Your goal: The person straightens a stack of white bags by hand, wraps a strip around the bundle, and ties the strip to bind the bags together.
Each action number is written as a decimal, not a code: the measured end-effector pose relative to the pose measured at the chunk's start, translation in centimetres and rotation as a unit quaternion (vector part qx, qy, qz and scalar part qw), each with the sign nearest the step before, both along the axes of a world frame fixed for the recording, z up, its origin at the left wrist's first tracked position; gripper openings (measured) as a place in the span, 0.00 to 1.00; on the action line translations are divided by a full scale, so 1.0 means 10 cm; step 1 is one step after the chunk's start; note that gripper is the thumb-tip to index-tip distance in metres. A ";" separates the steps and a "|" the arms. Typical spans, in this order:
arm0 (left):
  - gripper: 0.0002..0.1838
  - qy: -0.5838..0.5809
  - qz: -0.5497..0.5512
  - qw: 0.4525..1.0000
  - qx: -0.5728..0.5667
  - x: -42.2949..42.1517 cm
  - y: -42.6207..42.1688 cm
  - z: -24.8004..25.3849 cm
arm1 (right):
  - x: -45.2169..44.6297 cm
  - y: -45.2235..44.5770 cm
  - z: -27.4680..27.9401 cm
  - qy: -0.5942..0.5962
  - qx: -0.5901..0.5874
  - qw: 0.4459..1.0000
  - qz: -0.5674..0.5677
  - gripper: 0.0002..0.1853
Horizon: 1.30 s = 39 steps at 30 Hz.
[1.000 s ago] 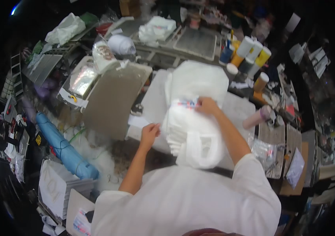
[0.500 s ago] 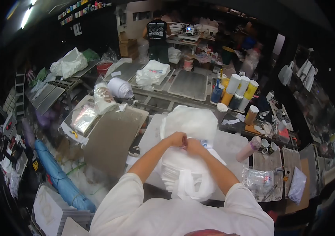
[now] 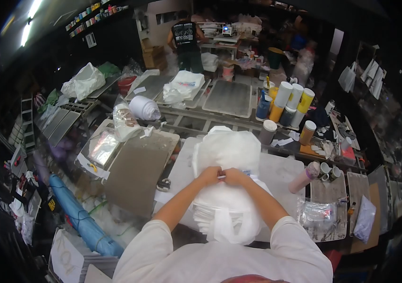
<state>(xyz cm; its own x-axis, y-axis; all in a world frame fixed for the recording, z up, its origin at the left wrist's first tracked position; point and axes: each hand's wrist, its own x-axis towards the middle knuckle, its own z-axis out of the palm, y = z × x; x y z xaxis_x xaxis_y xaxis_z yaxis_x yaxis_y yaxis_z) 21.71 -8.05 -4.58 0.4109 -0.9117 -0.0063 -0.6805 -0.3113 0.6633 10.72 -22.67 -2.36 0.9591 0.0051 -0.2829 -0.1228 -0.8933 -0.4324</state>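
A stack of white fabric bags (image 3: 227, 146) lies on a pale board (image 3: 281, 172) in front of me, its loop handles toward my body. My left hand (image 3: 210, 175) and my right hand (image 3: 234, 176) meet over the middle of the stack, fingers closed and pressed together. A small white strip shows between the fingertips; which hand grips it is hard to make out. Part of a blue printed label (image 3: 246, 173) shows beside my right hand.
Paint bottles and jars (image 3: 283, 94) stand at the back right, with a pink bottle (image 3: 304, 177) nearer. A grey board (image 3: 139, 165) lies left, beside a white roll (image 3: 144, 108). A co-worker (image 3: 185, 40) stands far behind. A blue wrapped roll (image 3: 83, 221) leans lower left.
Since the first frame, my left hand has come in from the left to meet my right hand over the stack. The view has tilted up, showing the co-worker.
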 end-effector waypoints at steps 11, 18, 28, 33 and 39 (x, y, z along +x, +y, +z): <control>0.23 -0.106 -0.004 0.961 0.255 -0.06 -0.12 0.31 | -0.11 0.05 -0.01 -0.061 0.029 0.995 -0.078 0.18; 0.28 -0.143 0.052 0.944 0.292 -0.21 -0.06 0.58 | -0.12 0.05 -0.10 -0.050 0.016 0.994 -0.097 0.17; 0.29 -0.122 0.148 0.967 0.170 -0.14 0.36 0.22 | -0.09 0.05 -0.23 -0.060 0.019 0.991 -0.117 0.14; 0.27 -0.086 0.220 0.971 0.046 -0.16 0.42 -0.02 | -0.16 -0.02 -0.15 -0.091 0.037 0.987 -0.130 0.26; 0.21 -0.012 0.227 0.973 -0.030 -0.20 0.52 0.15 | -0.14 0.02 0.04 -0.050 0.023 0.988 -0.141 0.28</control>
<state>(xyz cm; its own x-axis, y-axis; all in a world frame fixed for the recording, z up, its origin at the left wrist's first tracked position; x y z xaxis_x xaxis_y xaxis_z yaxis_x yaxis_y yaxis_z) 19.68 -2.89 -3.10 0.7703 -0.6352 0.0561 -0.4977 -0.5439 0.6756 9.32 -22.43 -1.92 0.9474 -0.2562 -0.1917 -0.3188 -0.8086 -0.4945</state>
